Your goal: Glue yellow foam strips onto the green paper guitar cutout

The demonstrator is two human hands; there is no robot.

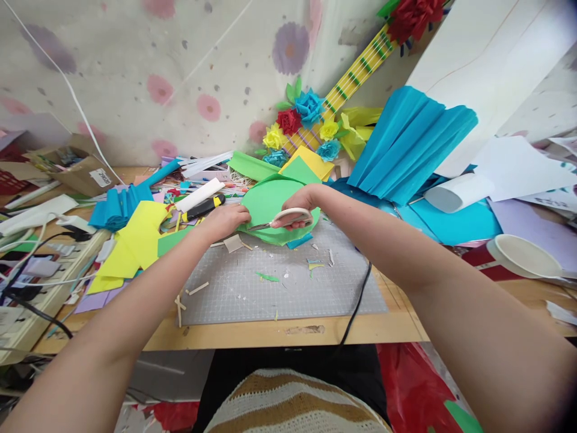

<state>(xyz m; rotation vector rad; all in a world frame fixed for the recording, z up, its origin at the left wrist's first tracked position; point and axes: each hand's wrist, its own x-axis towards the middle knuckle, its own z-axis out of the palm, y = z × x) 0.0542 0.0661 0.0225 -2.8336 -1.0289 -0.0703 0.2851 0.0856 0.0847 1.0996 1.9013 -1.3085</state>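
I am clenching my right hand around cream-handled scissors, blades pointing toward nine o'clock into the green paper disc. My left hand is pinching the disc's nine o'clock edge, at the twelve o'clock end of the grey cutting mat.

A pale cloth with pink and purple flower spots covers the wall behind the wooden bench. A thin white cord hangs slanting across it above the bench's back left corner. The light is bright and even.
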